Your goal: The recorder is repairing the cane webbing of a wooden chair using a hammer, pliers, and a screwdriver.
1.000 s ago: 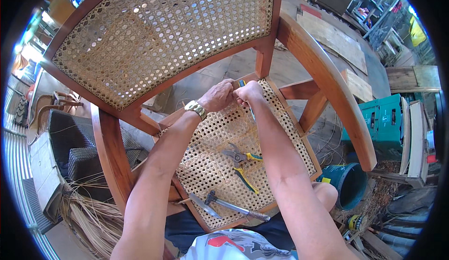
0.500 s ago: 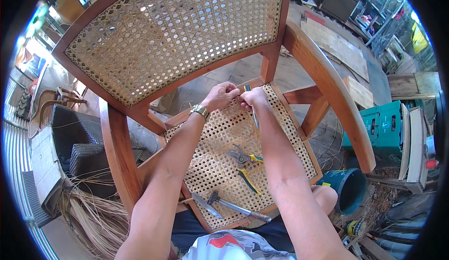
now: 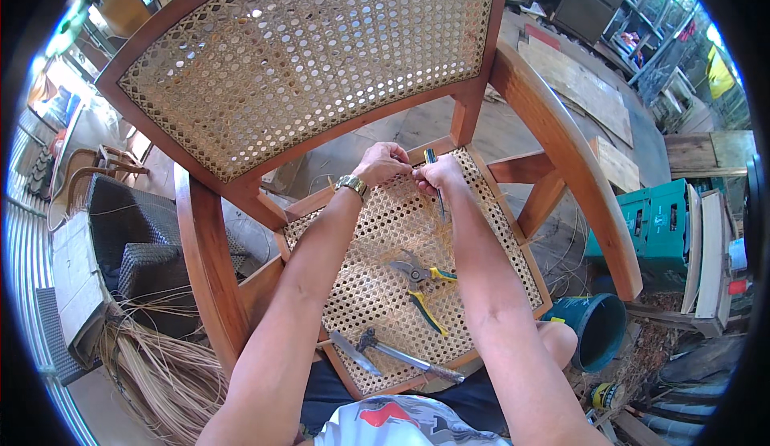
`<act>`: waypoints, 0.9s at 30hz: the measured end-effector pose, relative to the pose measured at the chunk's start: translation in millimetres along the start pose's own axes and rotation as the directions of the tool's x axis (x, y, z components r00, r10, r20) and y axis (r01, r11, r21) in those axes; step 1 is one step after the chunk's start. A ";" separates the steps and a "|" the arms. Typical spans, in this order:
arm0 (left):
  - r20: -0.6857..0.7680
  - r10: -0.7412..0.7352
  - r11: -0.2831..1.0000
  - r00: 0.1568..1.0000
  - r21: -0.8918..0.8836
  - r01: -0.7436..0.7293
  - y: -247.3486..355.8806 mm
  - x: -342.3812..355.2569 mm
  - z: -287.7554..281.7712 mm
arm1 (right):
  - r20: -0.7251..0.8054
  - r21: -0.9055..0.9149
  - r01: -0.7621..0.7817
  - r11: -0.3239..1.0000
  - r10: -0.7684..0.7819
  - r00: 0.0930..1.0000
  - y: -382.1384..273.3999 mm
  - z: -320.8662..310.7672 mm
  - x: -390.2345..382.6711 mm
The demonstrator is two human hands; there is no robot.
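Observation:
A wooden armchair (image 3: 559, 137) with woven cane stands before me. Both hands work at the back edge of its cane seat (image 3: 385, 233). My right hand (image 3: 442, 173) is closed around a screwdriver-like tool (image 3: 430, 156); its yellow-and-black handle sticks up above the fist and its thin metal shaft points down toward me. Just left of it, my left hand (image 3: 383, 162) has its fingers bent and pressed together at the rear rail; what they pinch is too small to tell. Yellow-and-green-handled pruning shears (image 3: 419, 273) lie open on the cane. Nearer me rest a hammer (image 3: 405, 356) and a knife blade (image 3: 355, 354).
The cane backrest (image 3: 313, 69) rises beyond my hands, between the chair's two arms. Bundled cane strands (image 3: 160, 366) lie at the left. To the right are a teal bucket (image 3: 600, 332) and green crates (image 3: 650, 225). Wooden boards (image 3: 577, 85) lie on the floor behind.
My right hand has shifted slightly right and toward me, and the tool in it stands a little more upright. My left hand stays at the rear rail. The view has shifted slightly.

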State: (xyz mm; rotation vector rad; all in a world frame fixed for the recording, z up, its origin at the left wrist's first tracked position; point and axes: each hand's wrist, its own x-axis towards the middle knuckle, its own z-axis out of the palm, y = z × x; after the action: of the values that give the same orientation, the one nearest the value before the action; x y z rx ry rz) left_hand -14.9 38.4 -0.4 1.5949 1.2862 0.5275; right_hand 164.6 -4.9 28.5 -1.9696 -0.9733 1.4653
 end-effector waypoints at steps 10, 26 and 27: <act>0.021 0.061 0.995 0.998 0.083 -0.063 2.0 -3.0 0.7 | 0.123 0.131 -0.032 0.991 0.015 0.992 -0.7 -6.9 -2.4; -0.005 -0.057 0.998 0.998 -0.001 0.057 9.2 -0.7 3.3 | 0.082 -0.002 -0.021 1.000 0.021 0.996 1.2 -11.6 2.6; 0.019 -0.052 0.999 0.998 -0.017 0.052 6.6 0.2 -2.5 | 0.089 -0.002 -0.016 1.000 0.016 0.996 -1.1 -8.5 2.0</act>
State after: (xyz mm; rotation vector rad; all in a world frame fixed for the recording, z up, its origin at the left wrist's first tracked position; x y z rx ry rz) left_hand -13.6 39.9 6.4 1.5445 1.3022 0.4894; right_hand 172.7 -2.5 30.6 -1.9314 -0.9981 1.5735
